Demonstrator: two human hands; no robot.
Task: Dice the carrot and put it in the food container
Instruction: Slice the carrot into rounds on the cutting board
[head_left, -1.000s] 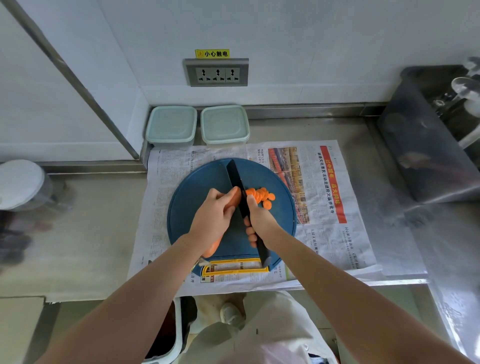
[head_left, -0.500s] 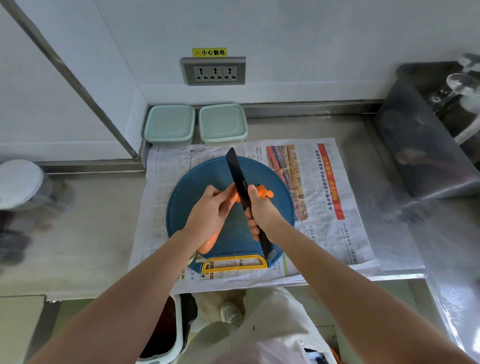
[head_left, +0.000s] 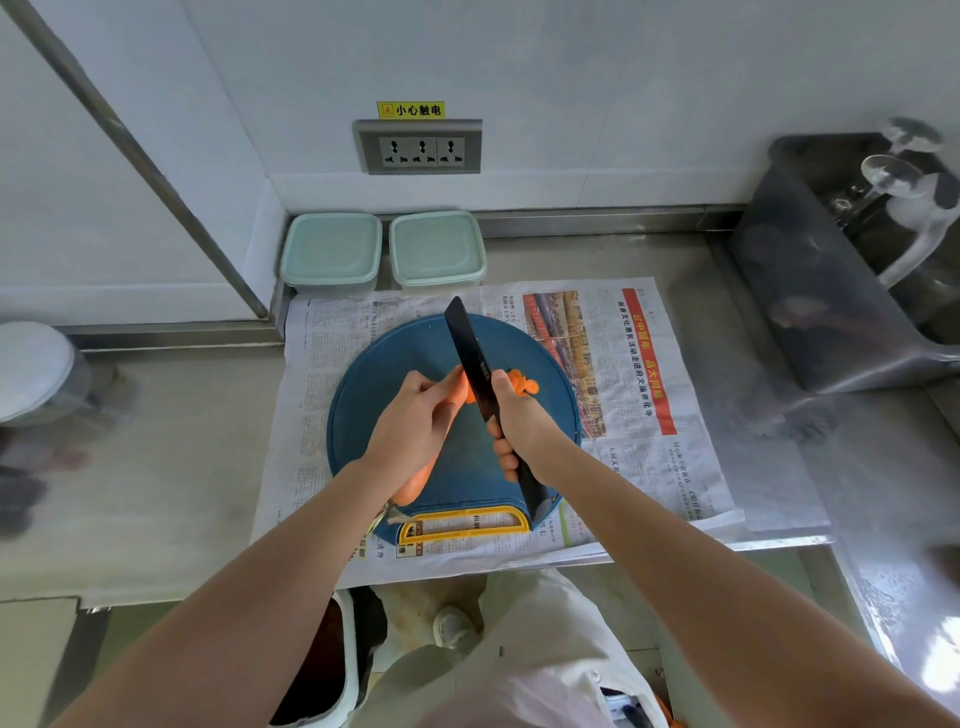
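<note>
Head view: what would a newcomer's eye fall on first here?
The black knife in the right hand crosses the round blue cutting board at the centre. The left hand holds the carrot there, orange slices lying right of the blade. Two lidded containers stand behind, by the wall.

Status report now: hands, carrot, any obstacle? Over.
Left hand holds carrot on board. Right hand grips knife, blade at carrot. Slices beside blade. Both containers lidded, nothing in yet.
</note>
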